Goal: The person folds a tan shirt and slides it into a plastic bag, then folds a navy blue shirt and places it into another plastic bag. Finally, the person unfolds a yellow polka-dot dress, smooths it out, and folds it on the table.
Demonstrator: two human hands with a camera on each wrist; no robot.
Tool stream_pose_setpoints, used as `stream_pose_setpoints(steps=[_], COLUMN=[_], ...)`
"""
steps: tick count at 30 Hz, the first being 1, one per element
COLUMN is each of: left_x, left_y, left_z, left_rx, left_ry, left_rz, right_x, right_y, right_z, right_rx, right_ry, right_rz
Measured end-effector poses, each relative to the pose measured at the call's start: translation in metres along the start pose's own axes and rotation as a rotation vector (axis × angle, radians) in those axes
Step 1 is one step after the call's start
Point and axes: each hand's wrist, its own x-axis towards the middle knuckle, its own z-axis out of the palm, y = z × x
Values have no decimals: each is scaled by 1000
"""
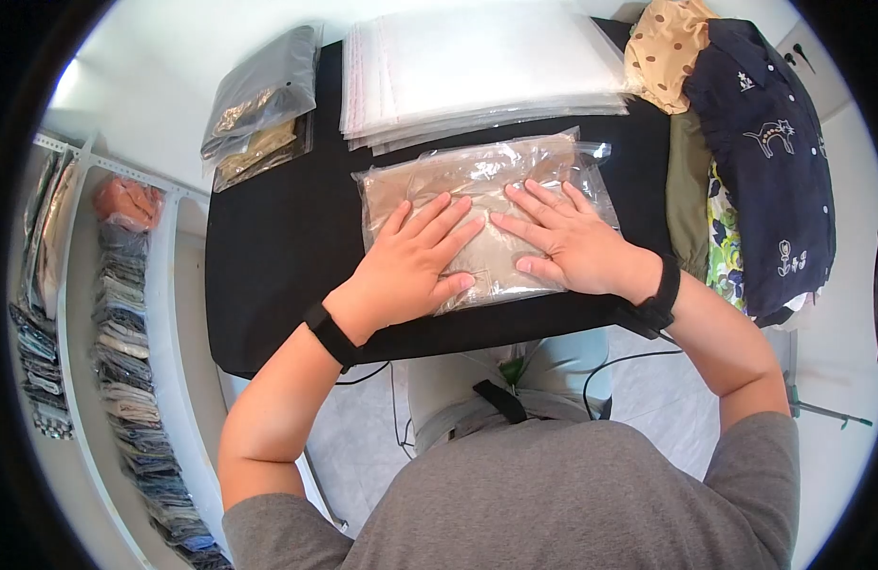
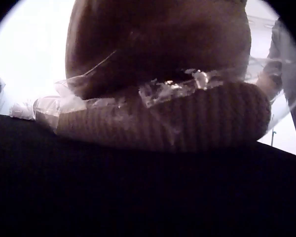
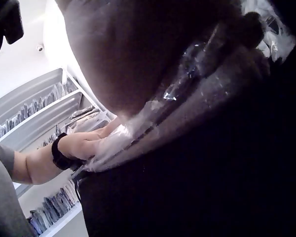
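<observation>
A folded beige garment in a clear plastic bag lies flat near the front of the black table. On its left half rests my left hand, palm down with straight, spread fingers. My right hand presses the right half in the same way, its fingertips close to those of the left. In the left wrist view the ribbed knit of the bagged garment shows through shiny film beneath the dark underside of the hand. The right wrist view has the bag's crinkled edge along the tabletop.
Behind the bag lies a stack of flat clear plastic bags. Bagged dark clothes sit at the back left. A navy embroidered garment and other clothes are piled at the right edge. Shelves of packed clothes stand to the left.
</observation>
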Motion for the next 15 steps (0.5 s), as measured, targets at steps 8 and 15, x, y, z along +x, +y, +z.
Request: stream_pose_setpoints(steps=[8,15], left_x=[5,37], left_y=[-13,1], left_z=[-8,-15], left_rx=[-145,115], left_ry=[-150,-107], left_rz=[-9,29], right_x=[3,9], right_y=[16,28], right_z=[-11,-31], right_rx=[124,-186], right_ry=[-74,-137], right_rz=[-70,-151])
